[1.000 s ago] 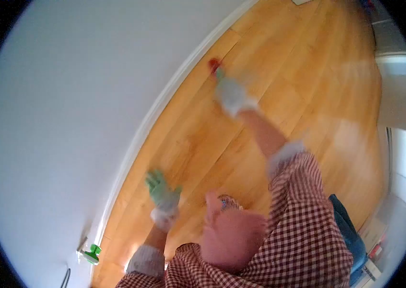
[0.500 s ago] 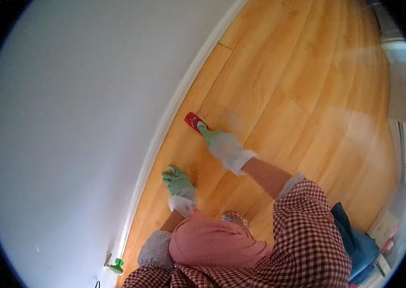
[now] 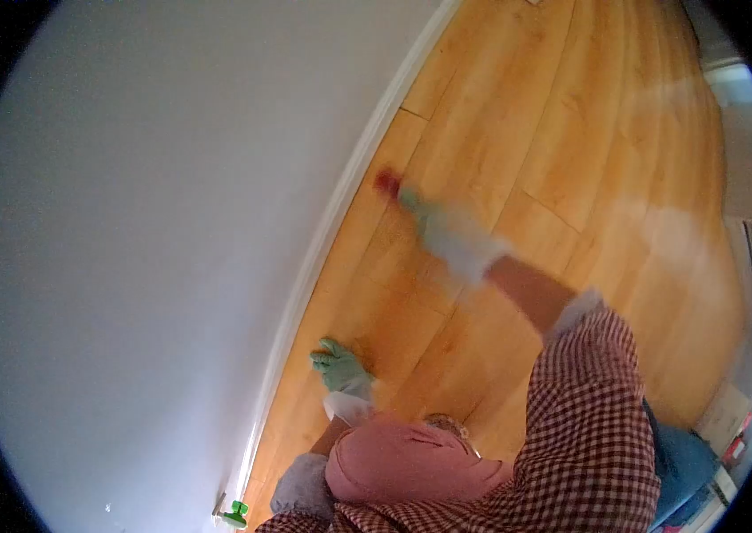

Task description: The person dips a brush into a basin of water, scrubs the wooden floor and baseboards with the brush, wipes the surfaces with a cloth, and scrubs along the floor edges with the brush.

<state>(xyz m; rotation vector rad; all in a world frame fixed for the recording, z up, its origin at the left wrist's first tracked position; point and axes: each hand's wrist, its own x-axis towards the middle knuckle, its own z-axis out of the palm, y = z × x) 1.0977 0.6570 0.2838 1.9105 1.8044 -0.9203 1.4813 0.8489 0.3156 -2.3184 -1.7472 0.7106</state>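
Observation:
My right hand [image 3: 429, 218], in a green glove with a pale cuff, is closed around a red brush [image 3: 387, 183]. Motion smears both, and the brush is down at the wooden floor [image 3: 500, 160], a short way from the white baseboard [image 3: 340, 191]. Nearer to me, my left hand [image 3: 340, 364] wears a matching green glove. It rests on the floorboards close to the baseboard, its fingers spread and holding nothing.
A grey-white wall [image 3: 154, 222] runs along the left. Low on it sits a green and white fitting [image 3: 234, 514]. Blue fabric [image 3: 682, 462] and a box [image 3: 724, 410] are at the lower right. Pink cloth [image 3: 411, 466] covers my knee.
My right hand has swept the red brush forward along the baseboard, away from me. My left hand stays on the floor. The whole view has shifted slightly.

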